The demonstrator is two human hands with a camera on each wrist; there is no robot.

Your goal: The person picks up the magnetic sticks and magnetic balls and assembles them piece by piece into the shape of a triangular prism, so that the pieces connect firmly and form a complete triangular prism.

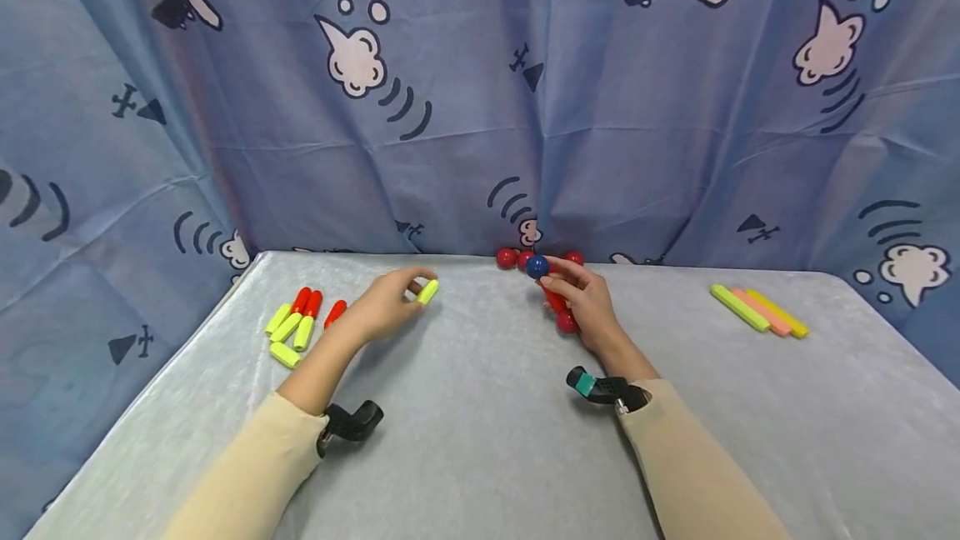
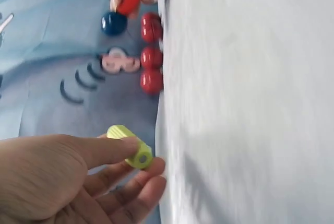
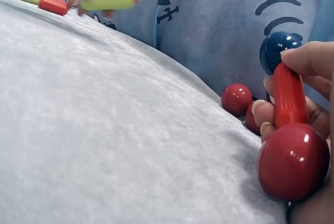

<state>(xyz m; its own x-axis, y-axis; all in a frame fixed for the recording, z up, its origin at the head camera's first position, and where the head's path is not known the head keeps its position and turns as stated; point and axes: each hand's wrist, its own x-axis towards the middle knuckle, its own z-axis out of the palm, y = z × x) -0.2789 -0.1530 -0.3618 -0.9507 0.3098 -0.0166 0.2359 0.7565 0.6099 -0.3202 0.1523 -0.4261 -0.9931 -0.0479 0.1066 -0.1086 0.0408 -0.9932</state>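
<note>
A short yellow-green ribbed rod (image 1: 427, 292) is pinched between the thumb and fingers of my left hand (image 1: 384, 305), above the table left of centre. The left wrist view shows a round grey spot in the rod's end (image 2: 142, 158). My right hand (image 1: 588, 307) grips a red rod (image 3: 290, 93) with a ball at each end. A glossy blue ball (image 3: 274, 51) sits at its upper end, by the thumb. At the lower end is a glossy red ball (image 3: 293, 161). Part of the red rod is hidden behind the fingers.
Several red balls (image 1: 506, 258) lie along the table's back edge, near my right hand. Left of my left hand lie several yellow-green rods (image 1: 285, 354) and red rods (image 1: 312, 303). Longer green, pink and yellow sticks (image 1: 740, 308) lie at the right. A patterned blue curtain (image 1: 465, 107) hangs behind.
</note>
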